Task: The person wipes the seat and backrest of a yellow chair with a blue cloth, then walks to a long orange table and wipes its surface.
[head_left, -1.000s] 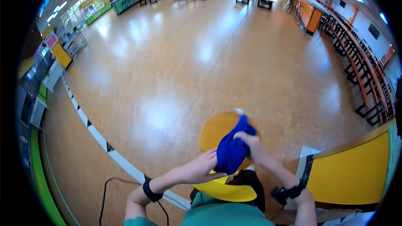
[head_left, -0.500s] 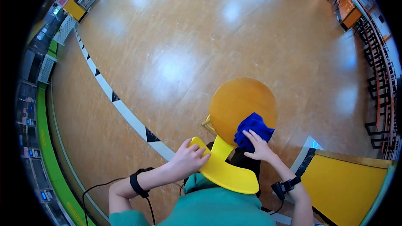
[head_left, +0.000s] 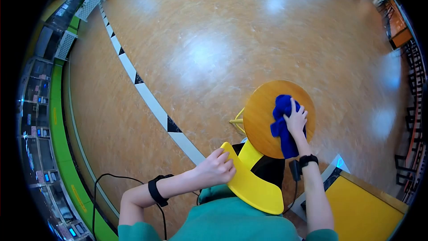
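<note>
A chair has a round wooden seat (head_left: 258,107) and a curved yellow backrest (head_left: 254,187). Gripping the backrest's left end is my left hand (head_left: 217,168), fingers curled over its edge. On the right part of the seat lies a crumpled blue cloth (head_left: 281,115). My right hand (head_left: 296,119) presses on this cloth with its fingers partly spread, the cloth bunched beneath and beside it. The cloth's lower end reaches the seat's near edge.
A yellow panel with a wooden edge (head_left: 356,205) stands at the lower right. A black cable (head_left: 95,192) hangs by my left arm. A black-and-white floor stripe (head_left: 154,102) runs at left; a green-based counter (head_left: 62,151) lies beyond.
My right hand and the blue cloth have moved up and forward over the seat, and the cloth has stretched out. My left hand stays on the backrest. The view has shifted.
</note>
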Available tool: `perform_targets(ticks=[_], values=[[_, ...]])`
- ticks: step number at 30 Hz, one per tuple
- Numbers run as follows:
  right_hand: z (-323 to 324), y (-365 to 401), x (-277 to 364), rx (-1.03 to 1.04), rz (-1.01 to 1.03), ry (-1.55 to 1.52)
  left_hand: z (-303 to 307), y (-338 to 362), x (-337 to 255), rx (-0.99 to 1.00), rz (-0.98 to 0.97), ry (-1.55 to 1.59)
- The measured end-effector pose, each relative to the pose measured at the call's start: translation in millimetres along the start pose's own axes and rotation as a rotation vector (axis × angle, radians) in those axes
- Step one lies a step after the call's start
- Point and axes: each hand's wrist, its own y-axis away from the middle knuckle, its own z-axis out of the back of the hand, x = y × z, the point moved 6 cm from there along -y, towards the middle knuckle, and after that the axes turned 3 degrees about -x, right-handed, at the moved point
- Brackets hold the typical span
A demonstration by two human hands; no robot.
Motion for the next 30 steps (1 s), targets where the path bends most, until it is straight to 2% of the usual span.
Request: perform_targets(ticks=[1, 3, 4, 5, 8, 11, 13, 17, 19, 21, 23, 29, 30], values=[[-3, -9, 8, -0.048, -0.109, -0.058, 0, 0, 1, 0.022, 0.011, 0.006], [-14, -21, 27, 0.003, -0.172, -0.059, -1, -1, 1, 0.066, 0.031, 0.020], [-14, -15, 41, -0.012, -0.072, -0.049, 0, 0, 2, -0.030, 0.028, 0.039], [-8, -9, 58, -0.037, 0.026, -0.037, 1, 2, 1, -0.020, 0.039, 0.041], [-8, 32, 89, 0.124, 0.347, -0.035, 1, -1, 2, -0.036, 0.054, 0.046], [0, 82, 89, 0.149, 0.739, -0.090, 1, 1, 3, -0.050, 0.051, 0.050], [0, 101, 67, 0.157, 0.874, -0.041, 0, 1, 3, -0.036, 0.049, 0.041], [13, 99, -7, 0.086, 0.914, 0.047, 1, 1, 1, -0.026, 0.048, 0.008], [17, 74, -44, 0.069, 0.872, 0.189, -1, 0, 1, -0.006, 0.057, -0.001], [25, 41, -74, 0.097, 0.590, 0.336, 0, -1, 3, -0.019, 0.044, 0.019], [21, 7, -90, 0.112, 0.309, 0.204, 0, -1, 2, -0.028, 0.040, 0.040], [12, -57, -20, 0.215, 0.085, 0.251, 1, -3, 6, -0.060, 0.035, 0.027], [9, -55, -1, 0.234, 0.125, 0.186, 2, -4, 6, -0.062, 0.036, 0.025]])
